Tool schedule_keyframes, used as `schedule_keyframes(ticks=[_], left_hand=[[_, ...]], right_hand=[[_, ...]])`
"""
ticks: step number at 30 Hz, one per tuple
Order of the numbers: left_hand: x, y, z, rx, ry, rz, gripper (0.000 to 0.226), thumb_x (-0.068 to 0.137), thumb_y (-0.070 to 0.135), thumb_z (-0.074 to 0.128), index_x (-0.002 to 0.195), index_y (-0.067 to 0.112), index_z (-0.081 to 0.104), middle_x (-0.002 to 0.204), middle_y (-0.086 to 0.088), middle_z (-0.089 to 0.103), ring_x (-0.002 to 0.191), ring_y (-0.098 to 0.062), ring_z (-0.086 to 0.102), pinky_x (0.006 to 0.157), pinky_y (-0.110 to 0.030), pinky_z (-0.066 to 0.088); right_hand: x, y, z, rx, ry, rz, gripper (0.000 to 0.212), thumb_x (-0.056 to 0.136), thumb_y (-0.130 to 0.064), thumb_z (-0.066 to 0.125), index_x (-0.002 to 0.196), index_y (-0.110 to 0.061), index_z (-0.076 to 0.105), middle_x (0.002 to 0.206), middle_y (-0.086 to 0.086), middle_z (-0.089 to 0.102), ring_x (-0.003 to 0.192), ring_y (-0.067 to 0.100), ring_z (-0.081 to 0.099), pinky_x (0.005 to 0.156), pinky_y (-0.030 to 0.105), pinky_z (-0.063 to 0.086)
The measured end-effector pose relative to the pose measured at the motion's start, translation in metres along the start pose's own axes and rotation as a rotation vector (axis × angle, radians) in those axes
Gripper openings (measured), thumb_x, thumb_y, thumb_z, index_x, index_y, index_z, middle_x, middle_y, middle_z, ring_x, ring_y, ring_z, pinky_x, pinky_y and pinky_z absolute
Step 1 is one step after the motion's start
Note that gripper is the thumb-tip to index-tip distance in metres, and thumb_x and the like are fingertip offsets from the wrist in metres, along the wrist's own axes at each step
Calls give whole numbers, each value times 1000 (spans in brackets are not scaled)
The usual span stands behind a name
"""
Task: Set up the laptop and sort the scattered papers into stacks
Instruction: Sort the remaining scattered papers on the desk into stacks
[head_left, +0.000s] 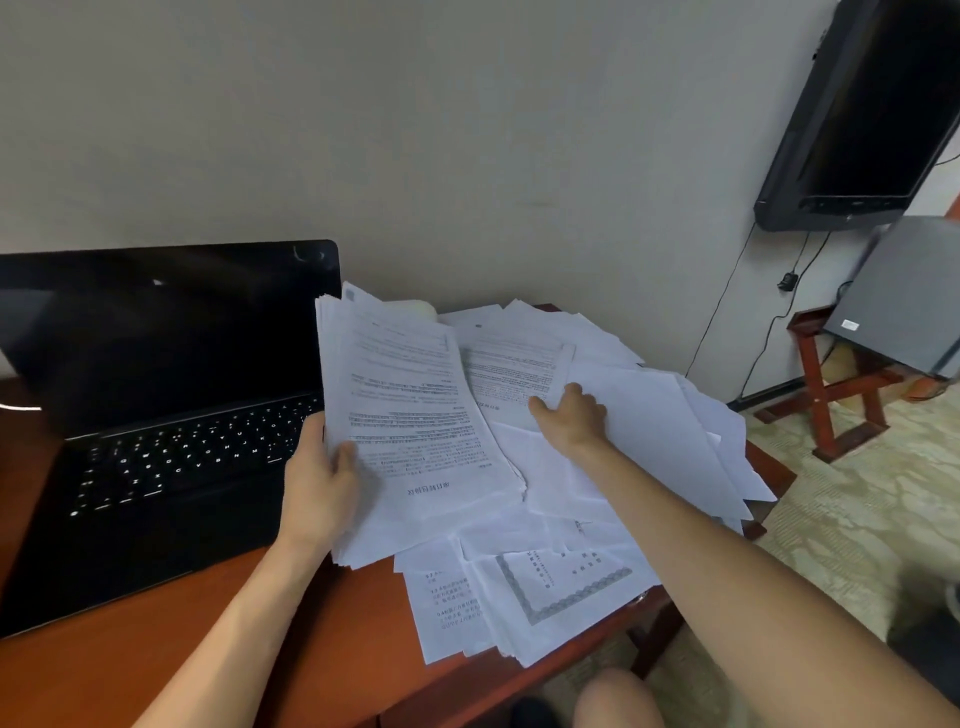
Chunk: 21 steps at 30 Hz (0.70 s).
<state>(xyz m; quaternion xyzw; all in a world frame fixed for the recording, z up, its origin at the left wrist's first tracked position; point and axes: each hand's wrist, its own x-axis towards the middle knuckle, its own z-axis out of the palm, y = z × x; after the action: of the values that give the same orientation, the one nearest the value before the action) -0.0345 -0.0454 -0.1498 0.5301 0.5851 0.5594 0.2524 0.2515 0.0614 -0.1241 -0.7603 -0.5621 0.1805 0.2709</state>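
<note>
A black laptop stands open on the left of the reddish wooden desk, its screen dark and its keys lit. My left hand grips a thick stack of printed papers by its left edge, lifted and tilted beside the laptop. My right hand reaches over the scattered papers on the right of the desk and pinches the edge of a printed sheet. More loose sheets, one with a decorative border, lie near the desk's front edge.
A dark wall-mounted screen hangs at the upper right with cables trailing below it. A grey box sits on a red wooden stand on the patterned carpet. The plain wall runs right behind the desk.
</note>
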Motion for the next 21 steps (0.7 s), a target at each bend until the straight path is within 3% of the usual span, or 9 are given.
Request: schedule_keyframes(ticks=[3,6,9,11,13,15,18,21], left_hand=[[2,-2,-1,9,21,-13,34,105,2,50,135,19,52,114,20,62,103,7,58,84,-15,46],[2,-3,-1,11,18,-23,34,105,2,50,135,18,52,115,16,64,104,4,60,83,-15,46],[2,-4,-1,2,31,-32,33,105,1,49,130,23,53,115,18,63,106,6,59,83,-12,45],[4,-4,-2,-6,53,-38,33,105,1,50,127,26,52,114,21,63,105,7,59,80,-9,45],[6,-5,-2,0,79,-45,33,104,2,50,128,25,52,112,22,62,101,8,59,77,-7,44],[7,-6,-2,5,81,-52,33,104,2,50,129,23,53,112,20,62,101,7,59,80,-11,46],[7,-6,-3,14,69,-53,33,104,2,51,133,18,53,112,18,62,100,6,58,80,-14,45],[6,-6,-4,22,68,-49,35,104,1,51,136,16,52,111,21,59,99,9,56,79,-10,42]], right_hand=[[13,-12,12,-141,24,21,90,83,-76,56,136,-5,44,139,15,47,134,36,36,109,45,33],[18,-15,27,-222,67,32,97,71,-81,63,133,-9,43,138,11,45,134,33,35,111,44,29],[20,-6,40,-23,100,2,96,72,-64,79,143,-13,39,144,10,47,138,34,36,115,45,29],[20,4,44,306,111,-37,91,76,-40,82,151,-19,34,141,6,56,135,31,48,112,43,39],[17,9,42,627,135,-30,84,84,-15,74,155,-22,29,130,1,66,120,23,62,99,32,47],[11,10,36,761,182,-8,76,93,-3,60,158,-22,24,125,1,68,110,18,64,89,24,48],[6,8,24,973,170,35,64,96,7,44,154,-18,35,125,2,63,104,21,64,67,14,54],[11,13,8,1063,109,144,51,94,11,39,138,-8,58,121,12,60,73,19,62,53,14,51]])
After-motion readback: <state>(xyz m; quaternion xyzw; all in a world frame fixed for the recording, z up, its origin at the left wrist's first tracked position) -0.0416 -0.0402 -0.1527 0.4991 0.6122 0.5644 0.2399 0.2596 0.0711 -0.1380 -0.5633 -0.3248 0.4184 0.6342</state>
